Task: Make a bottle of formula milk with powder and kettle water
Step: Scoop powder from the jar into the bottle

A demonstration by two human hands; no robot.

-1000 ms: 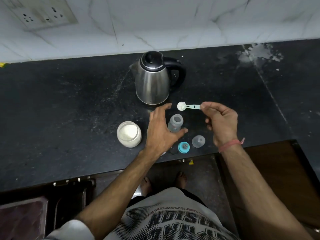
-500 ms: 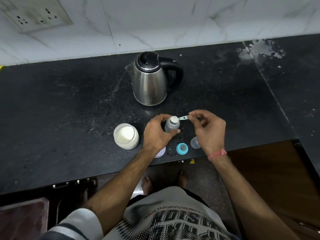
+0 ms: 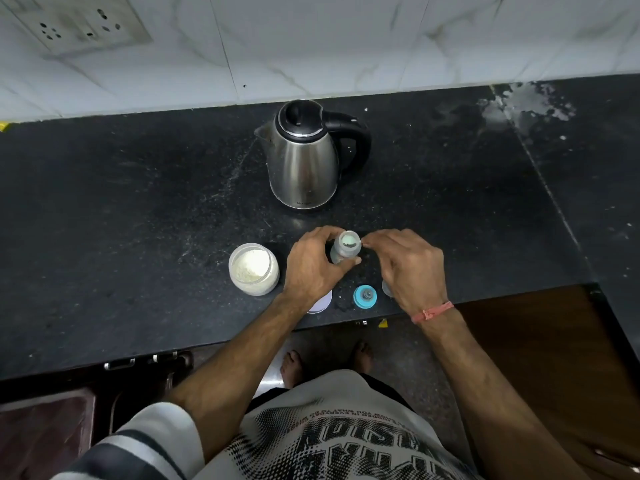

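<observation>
**Baby bottle at the counter's front edge, both hands on the job**

The baby bottle (image 3: 344, 251) stands upright on the black counter (image 3: 138, 202), just in front of the steel kettle (image 3: 304, 157). It's small, grey and translucent, its neck uncapped, and the pale bowl of the scoop (image 3: 349, 241) sits right over the mouth. The left hand (image 3: 313, 268) wraps the bottle's body, fingers behind and thumb in front. The right hand (image 3: 408, 266) comes in from the other side, fingertips bunched at the rim, pinching the scoop's handle, though the handle itself is hidden. Just left of the left hand sits the open powder jar (image 3: 254, 269), white powder showing inside. Near the counter's edge lies the teal teat ring (image 3: 365, 296); a white lid (image 3: 320, 303) peeks out under the left wrist.
</observation>
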